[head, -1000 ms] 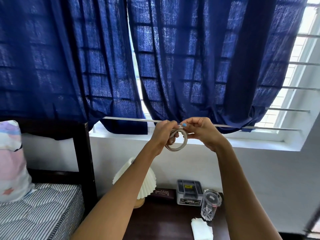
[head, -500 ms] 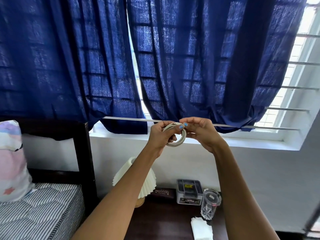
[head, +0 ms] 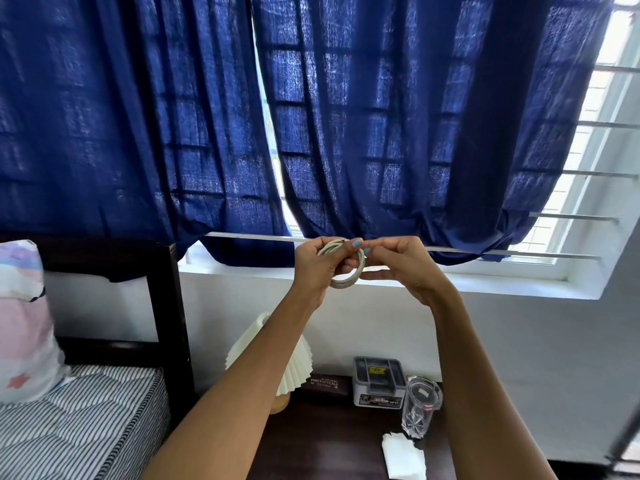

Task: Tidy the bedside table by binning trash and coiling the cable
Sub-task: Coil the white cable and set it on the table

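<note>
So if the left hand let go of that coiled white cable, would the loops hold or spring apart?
Probably spring apart: the cable is wound in several loose loops with no tie visible. It looks thin and floppy, likely light, since the left hand holds the coil easily while the right hand pinches near its top.

a bedroom in a home: a bed with a striped mattress and patterned pillow against a dark wooden headboard, navy curtains drawn over a barred window, and a dark bedside desk carrying a pleated lamp, a spectacles case and a glass tumbler.
</note>
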A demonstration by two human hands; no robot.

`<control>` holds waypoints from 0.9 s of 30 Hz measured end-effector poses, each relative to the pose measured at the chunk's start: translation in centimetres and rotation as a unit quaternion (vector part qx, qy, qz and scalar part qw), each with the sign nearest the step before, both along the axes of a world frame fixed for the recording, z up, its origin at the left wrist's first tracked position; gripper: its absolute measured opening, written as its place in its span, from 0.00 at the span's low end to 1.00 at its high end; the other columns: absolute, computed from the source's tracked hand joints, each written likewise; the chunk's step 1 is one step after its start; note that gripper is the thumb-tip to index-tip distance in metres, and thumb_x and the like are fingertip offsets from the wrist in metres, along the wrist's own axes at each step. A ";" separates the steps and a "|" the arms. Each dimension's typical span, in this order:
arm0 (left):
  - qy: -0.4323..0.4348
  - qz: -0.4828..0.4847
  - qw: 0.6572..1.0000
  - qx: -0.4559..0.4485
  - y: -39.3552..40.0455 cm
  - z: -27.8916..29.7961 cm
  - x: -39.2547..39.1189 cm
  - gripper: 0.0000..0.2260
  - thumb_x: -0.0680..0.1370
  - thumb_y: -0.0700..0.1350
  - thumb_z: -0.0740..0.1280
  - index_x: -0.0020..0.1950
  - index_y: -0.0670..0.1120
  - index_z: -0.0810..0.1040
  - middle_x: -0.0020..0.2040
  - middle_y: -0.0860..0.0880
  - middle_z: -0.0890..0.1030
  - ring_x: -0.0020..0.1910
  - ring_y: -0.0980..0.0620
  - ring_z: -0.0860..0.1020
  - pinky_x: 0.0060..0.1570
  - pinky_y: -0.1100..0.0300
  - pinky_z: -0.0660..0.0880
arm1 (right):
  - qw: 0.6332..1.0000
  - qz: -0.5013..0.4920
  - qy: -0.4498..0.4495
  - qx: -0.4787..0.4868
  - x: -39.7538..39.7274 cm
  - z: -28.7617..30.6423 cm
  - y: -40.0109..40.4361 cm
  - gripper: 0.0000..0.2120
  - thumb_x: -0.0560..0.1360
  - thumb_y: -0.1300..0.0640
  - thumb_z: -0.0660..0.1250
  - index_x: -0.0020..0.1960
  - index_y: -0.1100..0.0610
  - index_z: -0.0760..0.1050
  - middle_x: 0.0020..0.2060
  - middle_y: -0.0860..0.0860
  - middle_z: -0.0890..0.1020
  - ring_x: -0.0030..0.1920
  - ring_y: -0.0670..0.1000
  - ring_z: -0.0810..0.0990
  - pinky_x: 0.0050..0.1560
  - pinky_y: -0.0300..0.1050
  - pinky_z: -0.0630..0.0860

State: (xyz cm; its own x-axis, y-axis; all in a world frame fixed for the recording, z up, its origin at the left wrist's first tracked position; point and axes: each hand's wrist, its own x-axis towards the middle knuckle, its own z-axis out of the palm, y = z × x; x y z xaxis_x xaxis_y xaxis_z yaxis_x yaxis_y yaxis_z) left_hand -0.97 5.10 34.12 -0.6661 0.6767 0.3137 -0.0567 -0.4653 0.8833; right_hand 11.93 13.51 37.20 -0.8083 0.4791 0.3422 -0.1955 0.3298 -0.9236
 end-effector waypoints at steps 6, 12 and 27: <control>0.032 0.038 0.999 -0.007 0.2 -0.1 0.0 0.12 0.66 0.44 0.77 0.43 0.39 0.80 0.29 0.48 0.83 0.24 0.55 0.78 0.27 0.65 0.75 | 1.000 0.006 -0.028 -0.013 0.0 -0.1 0.3 0.11 0.75 0.58 0.66 0.50 0.64 0.81 0.45 0.62 0.85 0.47 0.57 0.85 0.48 0.49 0.82; 0.071 0.083 0.993 -0.034 0.4 -0.4 0.0 0.13 0.65 0.47 0.77 0.43 0.43 0.80 0.38 0.44 0.82 0.33 0.51 0.79 0.31 0.63 0.75 | 0.997 -0.051 -0.008 0.050 -0.8 -0.3 0.0 0.11 0.66 0.67 0.75 0.48 0.64 0.81 0.40 0.61 0.85 0.40 0.57 0.85 0.44 0.46 0.83; 0.231 0.126 0.965 -0.017 -0.9 -0.6 -0.6 0.13 0.70 0.46 0.73 0.43 0.35 0.79 0.36 0.39 0.80 0.31 0.46 0.76 0.35 0.54 0.75 | 0.993 0.026 -0.033 -0.108 -1.4 -1.9 -0.2 0.08 0.76 0.59 0.64 0.42 0.58 0.80 0.38 0.52 0.86 0.41 0.50 0.85 0.39 0.40 0.81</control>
